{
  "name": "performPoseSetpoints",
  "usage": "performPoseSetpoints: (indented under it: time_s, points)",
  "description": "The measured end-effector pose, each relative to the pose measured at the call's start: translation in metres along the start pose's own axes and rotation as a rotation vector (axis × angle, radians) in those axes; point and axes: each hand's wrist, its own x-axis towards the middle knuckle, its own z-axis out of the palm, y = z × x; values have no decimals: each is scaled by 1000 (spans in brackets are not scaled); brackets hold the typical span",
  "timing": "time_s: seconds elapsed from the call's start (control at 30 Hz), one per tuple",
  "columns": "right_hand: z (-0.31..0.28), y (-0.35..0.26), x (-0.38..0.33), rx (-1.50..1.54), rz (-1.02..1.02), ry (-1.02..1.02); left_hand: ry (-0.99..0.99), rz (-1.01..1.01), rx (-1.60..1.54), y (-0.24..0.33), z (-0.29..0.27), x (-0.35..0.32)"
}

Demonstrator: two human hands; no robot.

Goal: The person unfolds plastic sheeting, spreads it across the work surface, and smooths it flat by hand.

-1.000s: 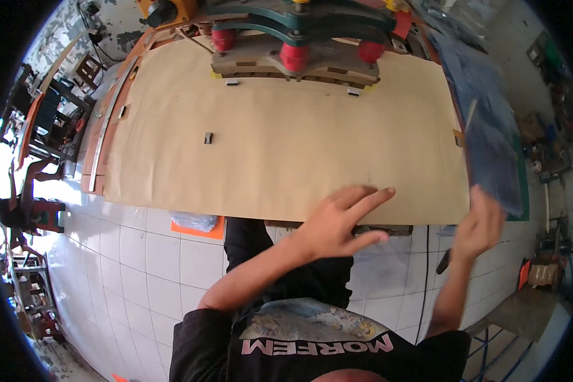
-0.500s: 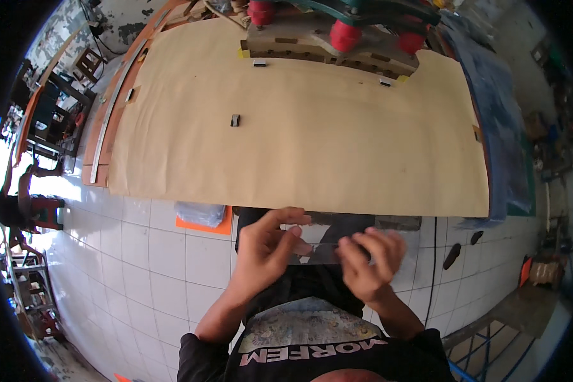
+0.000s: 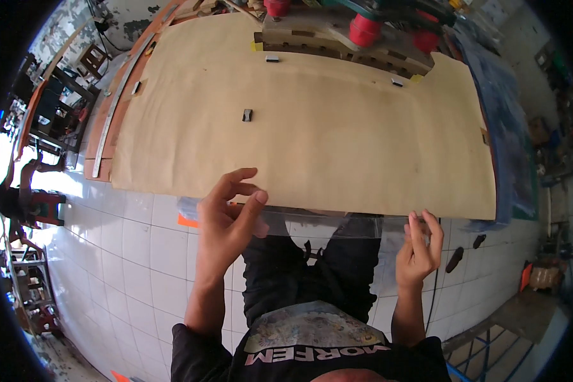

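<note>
A clear plastic strip stretches between my two hands, just off the near edge of the brown paper sheet. My left hand has its index finger raised over the paper, while thumb and lower fingers close on the strip's left end. At the other end, my right hand pinches the strip between thumb and fingertips near the paper's right front corner. My dark trousers show through the see-through plastic. Exact finger contact on the left is partly hidden.
Small dark magnet-like blocks rest on the paper. Behind it stands a heavy metal frame with red round parts. A steel ruler lies along the left edge; blue plastic sheeting hangs on the right. White floor tiles show below.
My hands have moved apart, the left one left and up, the right one to the right. The clear plastic now spans a wider gap between them. The view has shifted slightly.
</note>
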Motion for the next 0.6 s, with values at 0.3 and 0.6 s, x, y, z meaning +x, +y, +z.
performPoseSetpoints:
  time_s: [0.3, 0.6]
  points:
    - [17, -9, 3, -42, -25, -111, -6, -5, 129, -5, -24, -14]
    - [8, -8, 5, -12, 28, -233, -18, -11, 43, -16, -25, -8]
